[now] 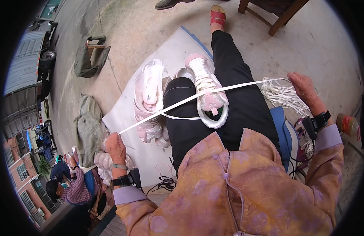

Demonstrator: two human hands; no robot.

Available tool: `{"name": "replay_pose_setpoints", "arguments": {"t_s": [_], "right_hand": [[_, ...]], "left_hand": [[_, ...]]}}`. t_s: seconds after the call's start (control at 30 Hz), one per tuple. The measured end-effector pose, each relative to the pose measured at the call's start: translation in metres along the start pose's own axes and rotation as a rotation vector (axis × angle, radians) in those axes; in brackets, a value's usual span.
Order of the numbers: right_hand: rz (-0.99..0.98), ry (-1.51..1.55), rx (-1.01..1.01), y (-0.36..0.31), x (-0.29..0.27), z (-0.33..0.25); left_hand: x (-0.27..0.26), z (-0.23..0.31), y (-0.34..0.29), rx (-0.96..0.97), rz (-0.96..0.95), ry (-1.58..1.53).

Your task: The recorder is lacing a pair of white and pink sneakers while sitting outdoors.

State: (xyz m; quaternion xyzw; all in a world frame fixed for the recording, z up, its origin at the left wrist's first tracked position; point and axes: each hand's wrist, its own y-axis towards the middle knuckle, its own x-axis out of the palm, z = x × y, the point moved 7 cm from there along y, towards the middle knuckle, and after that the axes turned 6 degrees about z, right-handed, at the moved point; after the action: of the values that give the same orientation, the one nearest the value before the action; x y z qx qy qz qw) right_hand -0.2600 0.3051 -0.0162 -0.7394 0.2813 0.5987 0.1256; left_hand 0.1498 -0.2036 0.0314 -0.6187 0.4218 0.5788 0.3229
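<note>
A pink and white sneaker rests on my lap, its toe pointing away from me and its opening toward me. White shoelace runs through its upper eyelets and stretches nearly straight out to both sides. My left hand is closed on the lace's left end, beyond the row of shoes. Out to the right, my right hand pinches the other end, higher than the left. A slack stretch of lace curves across my left thigh to the shoe's collar.
Several pink and white shoes stand stacked on a white sheet left of my legs. A bundle of white laces lies right of my knee. Farther right is a jar. At the lower left another person sits bent over.
</note>
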Motion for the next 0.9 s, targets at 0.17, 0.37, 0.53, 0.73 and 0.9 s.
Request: {"name": "replay_pose_setpoints", "arguments": {"t_s": [0.17, 0.37, 0.53, 0.73, 0.9], "right_hand": [[0.238, -0.1, 0.063, -0.038, -0.052, 0.092], [0.142, 0.676, 1.008, -0.065, 0.028, 0.117], [-0.429, 1.494, 1.023, -0.003, 0.061, -0.096], [-0.537, 1.403, 0.788, 0.054, 0.081, -0.157], [-0.336, 1.232, 0.645, 0.087, 0.088, -0.154]], "left_hand": [[-0.026, -0.071, -0.004, -0.33, 0.169, -0.236], [0.019, -0.001, 0.017, -0.682, -0.132, -0.839], [0.018, 0.175, 0.04, -0.525, -0.82, -1.227], [0.033, 0.258, 0.079, -0.509, -1.003, -1.348], [0.051, 0.263, 0.115, -0.564, -0.825, -1.378]]}}
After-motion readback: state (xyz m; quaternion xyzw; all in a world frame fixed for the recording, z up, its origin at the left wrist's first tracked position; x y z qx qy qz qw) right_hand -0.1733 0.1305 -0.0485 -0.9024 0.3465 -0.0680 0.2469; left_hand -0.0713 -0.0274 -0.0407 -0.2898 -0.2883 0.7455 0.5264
